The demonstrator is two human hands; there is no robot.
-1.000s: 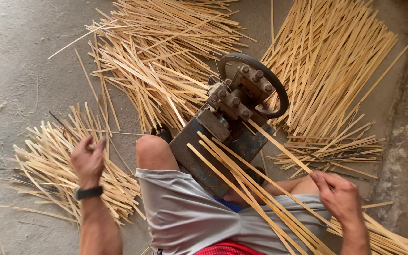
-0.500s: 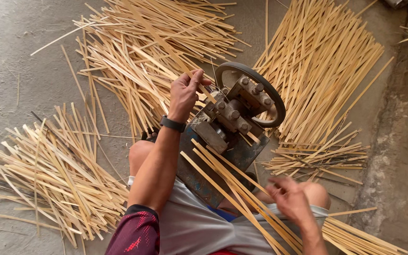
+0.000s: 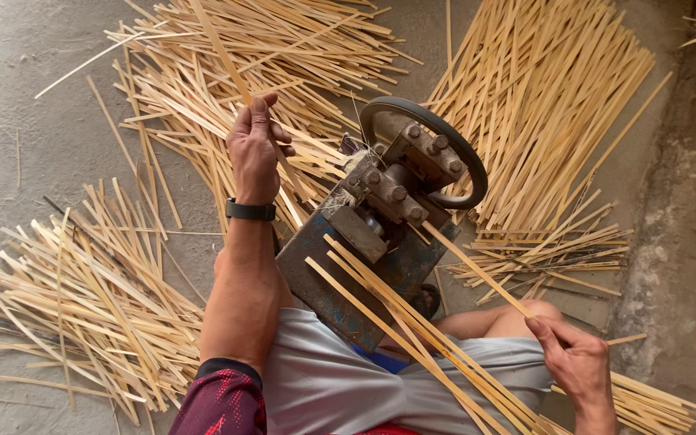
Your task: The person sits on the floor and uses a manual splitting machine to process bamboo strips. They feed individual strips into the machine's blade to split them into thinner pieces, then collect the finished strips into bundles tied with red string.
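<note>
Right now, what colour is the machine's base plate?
Worn blue with rusty patches, on the base plate; only the head view shows it.

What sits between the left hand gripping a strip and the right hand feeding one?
In the head view, the metal machine with its wheel sits between the left hand and right hand.

One pale bamboo strip [image 3: 227, 56], thin and flat, stands tilted in the left hand [image 3: 255, 153] above the floor pile. A second strip [image 3: 477, 270] runs slantwise from the machine to the right hand [image 3: 577, 362].
</note>
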